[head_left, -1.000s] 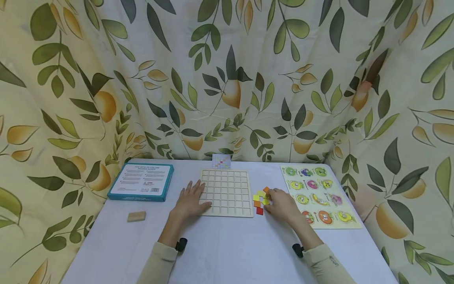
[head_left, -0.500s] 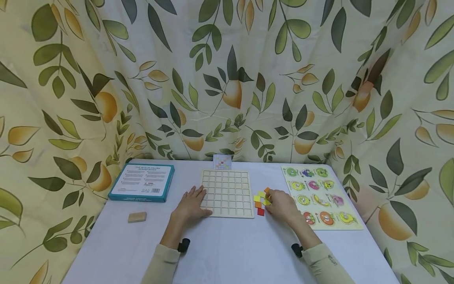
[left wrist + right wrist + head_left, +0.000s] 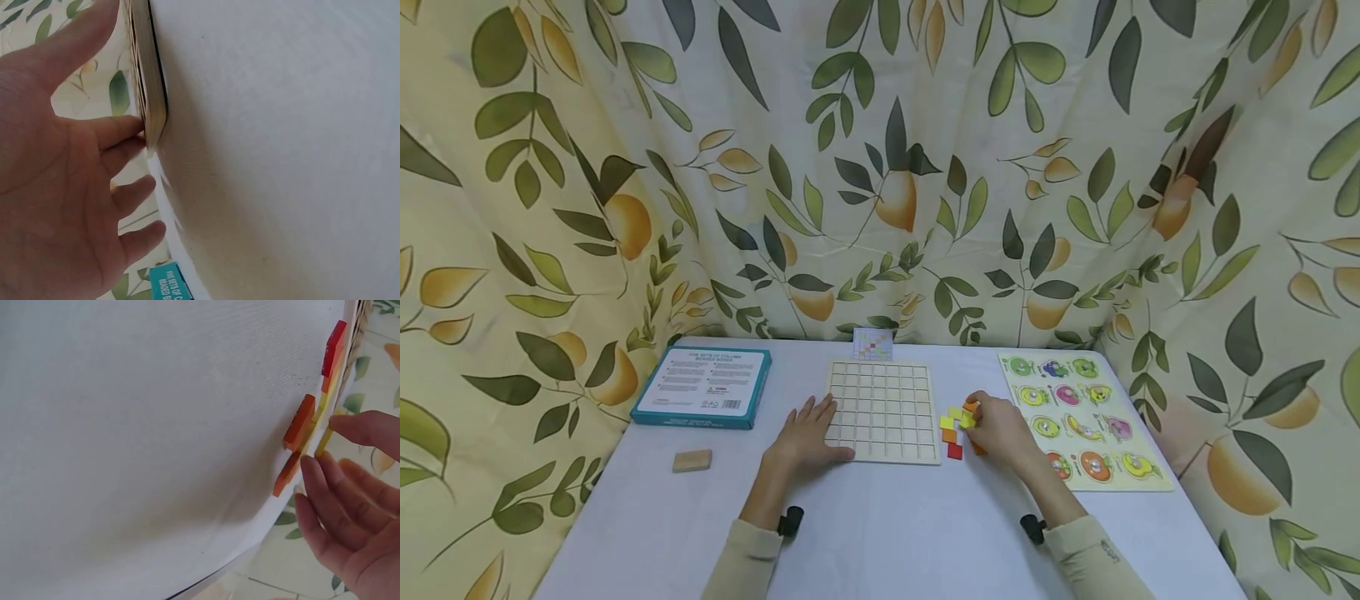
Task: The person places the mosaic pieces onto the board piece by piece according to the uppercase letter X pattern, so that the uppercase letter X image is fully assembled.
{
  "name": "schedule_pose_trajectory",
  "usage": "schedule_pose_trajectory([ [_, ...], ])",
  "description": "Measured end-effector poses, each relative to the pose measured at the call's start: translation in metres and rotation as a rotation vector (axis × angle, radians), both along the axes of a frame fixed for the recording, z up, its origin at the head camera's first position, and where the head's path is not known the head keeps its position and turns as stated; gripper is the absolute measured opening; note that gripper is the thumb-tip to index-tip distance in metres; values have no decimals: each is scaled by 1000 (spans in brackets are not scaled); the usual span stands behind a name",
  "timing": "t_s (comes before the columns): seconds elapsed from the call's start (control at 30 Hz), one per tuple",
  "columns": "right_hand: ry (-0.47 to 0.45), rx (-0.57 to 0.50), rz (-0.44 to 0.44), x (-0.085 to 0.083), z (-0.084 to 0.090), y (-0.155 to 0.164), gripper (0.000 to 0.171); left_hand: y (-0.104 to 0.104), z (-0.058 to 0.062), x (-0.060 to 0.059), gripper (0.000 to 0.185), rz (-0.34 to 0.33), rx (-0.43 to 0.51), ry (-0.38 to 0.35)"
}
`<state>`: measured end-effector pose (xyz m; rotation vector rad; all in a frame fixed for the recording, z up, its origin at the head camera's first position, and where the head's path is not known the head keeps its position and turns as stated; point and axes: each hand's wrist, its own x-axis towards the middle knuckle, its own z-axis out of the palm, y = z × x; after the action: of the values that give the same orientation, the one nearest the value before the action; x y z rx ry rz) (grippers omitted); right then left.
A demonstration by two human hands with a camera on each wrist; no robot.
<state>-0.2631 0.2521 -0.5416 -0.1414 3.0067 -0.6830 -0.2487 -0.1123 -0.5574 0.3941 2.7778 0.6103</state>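
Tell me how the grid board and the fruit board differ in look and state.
The grid board is plain wood with bare square cells; the fruit board is yellow and filled with coloured fruit pieces. The left hand rests on the grid board's near left corner; no hand holds the fruit board, though the right hand is close beside it. Both lie flat on the table.

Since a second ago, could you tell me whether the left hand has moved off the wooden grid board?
No. The left hand still rests on the near-left corner of the grid board.
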Motion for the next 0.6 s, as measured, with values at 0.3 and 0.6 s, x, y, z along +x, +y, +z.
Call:
schedule_pose_trajectory([
  [0.3, 107, -92, 43, -14, 0, -13, 50, -3, 3, -4, 101, 5, -74, 16],
  [0.6, 106, -136, 68, -27, 2, -35, 52, -1, 6, -3, 99, 0, -68, 10],
])
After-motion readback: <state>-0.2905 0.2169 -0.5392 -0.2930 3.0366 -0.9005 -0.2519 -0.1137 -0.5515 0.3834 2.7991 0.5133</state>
